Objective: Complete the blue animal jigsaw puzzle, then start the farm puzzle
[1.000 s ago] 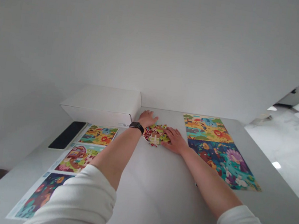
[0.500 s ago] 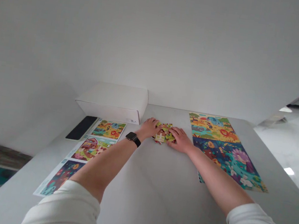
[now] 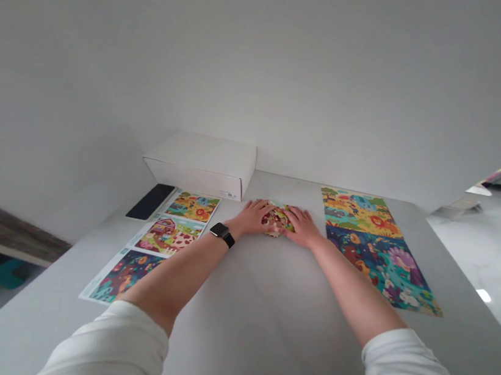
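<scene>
A small heap of jigsaw puzzle pieces (image 3: 278,219) in yellow, green and brown lies on the table near the wall. From the left, my left hand (image 3: 253,215) curves its fingers over the heap's edge; a black watch (image 3: 222,232) circles that wrist. My right hand (image 3: 301,225) cups the opposite side, fingers bent over the pieces. Between them the hands hold the heap together, and their fingers cover part of it. Single pieces are too small to tell apart.
At the back stands a white box (image 3: 198,165). A dark phone (image 3: 150,201) lies left, beside a sheet with three pictures (image 3: 165,236). On the right are two joined picture panels, a yellow animal scene (image 3: 360,213) above a dark blue night scene (image 3: 379,263), flat on the white table (image 3: 250,329).
Both hands have closed in further around the heap, which now looks more compact. My left fingers reach farther over the pieces. The view has shifted slightly.
</scene>
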`<state>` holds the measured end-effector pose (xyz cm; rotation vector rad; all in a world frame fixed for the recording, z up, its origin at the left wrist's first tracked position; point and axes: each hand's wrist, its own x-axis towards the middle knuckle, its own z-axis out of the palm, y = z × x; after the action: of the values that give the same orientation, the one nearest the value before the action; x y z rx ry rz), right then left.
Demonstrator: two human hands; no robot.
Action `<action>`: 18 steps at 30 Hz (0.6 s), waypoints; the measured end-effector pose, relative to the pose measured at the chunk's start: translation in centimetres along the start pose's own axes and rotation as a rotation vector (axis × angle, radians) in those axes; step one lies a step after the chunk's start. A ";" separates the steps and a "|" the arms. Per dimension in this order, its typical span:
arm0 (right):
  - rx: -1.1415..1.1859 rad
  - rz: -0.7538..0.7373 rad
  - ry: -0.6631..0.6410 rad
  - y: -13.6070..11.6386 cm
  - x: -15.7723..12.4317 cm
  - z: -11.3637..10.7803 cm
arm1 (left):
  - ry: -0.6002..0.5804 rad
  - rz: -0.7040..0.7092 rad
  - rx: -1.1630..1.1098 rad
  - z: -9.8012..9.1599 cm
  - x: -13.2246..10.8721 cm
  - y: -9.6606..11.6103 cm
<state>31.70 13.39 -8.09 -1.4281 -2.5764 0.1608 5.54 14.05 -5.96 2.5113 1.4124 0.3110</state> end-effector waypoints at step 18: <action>0.093 0.122 0.264 -0.2 -5.5 -3.7 | 0.318 -0.075 -0.140 -2.5 -5.3 2.7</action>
<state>35.17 8.64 -5.09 -1.4648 -2.2439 0.1000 4.30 8.41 -3.13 2.3647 1.5308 0.7946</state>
